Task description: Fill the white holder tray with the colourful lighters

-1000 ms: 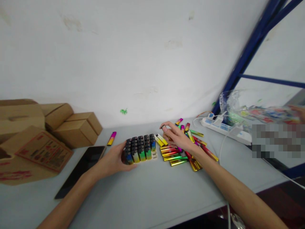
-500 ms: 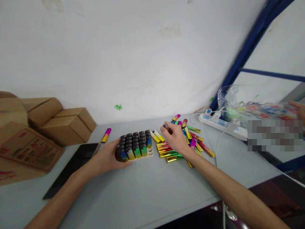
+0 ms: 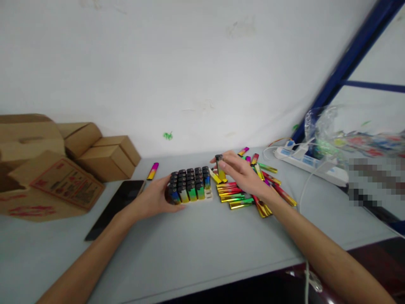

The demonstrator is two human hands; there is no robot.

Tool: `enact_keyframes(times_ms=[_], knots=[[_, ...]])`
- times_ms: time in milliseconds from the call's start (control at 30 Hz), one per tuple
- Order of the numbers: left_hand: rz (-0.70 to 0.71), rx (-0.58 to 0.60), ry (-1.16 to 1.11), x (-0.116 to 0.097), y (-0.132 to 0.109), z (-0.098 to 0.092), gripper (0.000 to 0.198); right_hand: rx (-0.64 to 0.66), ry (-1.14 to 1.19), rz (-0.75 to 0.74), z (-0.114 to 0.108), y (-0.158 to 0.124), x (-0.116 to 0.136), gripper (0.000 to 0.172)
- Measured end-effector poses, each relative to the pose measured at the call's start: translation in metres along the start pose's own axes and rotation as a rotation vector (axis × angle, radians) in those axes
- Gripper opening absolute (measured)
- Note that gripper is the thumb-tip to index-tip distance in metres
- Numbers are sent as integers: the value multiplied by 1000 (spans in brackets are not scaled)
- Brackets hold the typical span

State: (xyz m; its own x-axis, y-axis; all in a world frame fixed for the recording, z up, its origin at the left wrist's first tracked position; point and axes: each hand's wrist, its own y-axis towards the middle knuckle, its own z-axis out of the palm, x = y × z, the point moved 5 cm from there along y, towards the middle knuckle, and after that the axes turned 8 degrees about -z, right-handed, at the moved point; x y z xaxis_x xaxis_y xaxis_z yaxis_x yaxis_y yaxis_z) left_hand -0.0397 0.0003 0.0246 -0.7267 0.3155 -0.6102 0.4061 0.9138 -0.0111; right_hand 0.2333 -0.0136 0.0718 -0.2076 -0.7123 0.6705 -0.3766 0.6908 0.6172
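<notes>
Rows of upright lighters (image 3: pixel 190 185) with black tops and blue, yellow and green bodies fill most of a pale tray (image 3: pixel 208 194); its near right corner shows bare slots. My left hand (image 3: pixel 153 197) is closed around the left side of this block, thumb along the front. My right hand (image 3: pixel 245 174) pinches one yellowish lighter (image 3: pixel 220 169), held upright just right of the tray. Under and beside that hand lies a loose pile of shiny lighters (image 3: pixel 232 196) in gold, red, green and purple. My right palm hides part of the pile.
A lone purple-and-yellow lighter (image 3: pixel 153 171) and a dark tablet-like slab (image 3: pixel 115 207) lie on the left. Cardboard boxes (image 3: pixel 104 158) stand beyond. A white power strip (image 3: pixel 311 165) with cables and a clear plastic bag (image 3: pixel 322 126) are at right, near a blue frame (image 3: pixel 335 71).
My right hand has lifted a lighter upright and moved nearer the tray. My left hand keeps its hold. The whole view has shifted, with the scene sliding right.
</notes>
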Motion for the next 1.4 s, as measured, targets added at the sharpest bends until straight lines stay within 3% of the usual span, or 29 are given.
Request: enact_keyframes(times_ms=[233,333,467,633,767,933,1100,1233,1400], knots=[[49,-32,-30,-3,0,-1,72,235,37,99,14,-8,-1,37],[31,-16,-33,-2,0,0,73,184,77,145,20,-13,-12,28],[32,-15,-20,-2,0,0,73,155,34,132,23,-16,-23,31],[47,-11,-11,3,1,2,71,176,-153,-8,18,-13,-17,26],[87,-28,-23,4,3,2,72,205,-161,-39,18,-11,-11,23],[60,-6,-41,1,2,1,66,325,-279,-84,18,-7,-4,19],[4,7,-64,-1,2,1,66,299,-258,5,25,-7,-10,13],[-3,-7,-63,-4,2,0,59,186,-108,164,34,-11,-22,26],[14,-49,-28,-4,2,-4,61,229,-77,108,23,-7,-25,35]])
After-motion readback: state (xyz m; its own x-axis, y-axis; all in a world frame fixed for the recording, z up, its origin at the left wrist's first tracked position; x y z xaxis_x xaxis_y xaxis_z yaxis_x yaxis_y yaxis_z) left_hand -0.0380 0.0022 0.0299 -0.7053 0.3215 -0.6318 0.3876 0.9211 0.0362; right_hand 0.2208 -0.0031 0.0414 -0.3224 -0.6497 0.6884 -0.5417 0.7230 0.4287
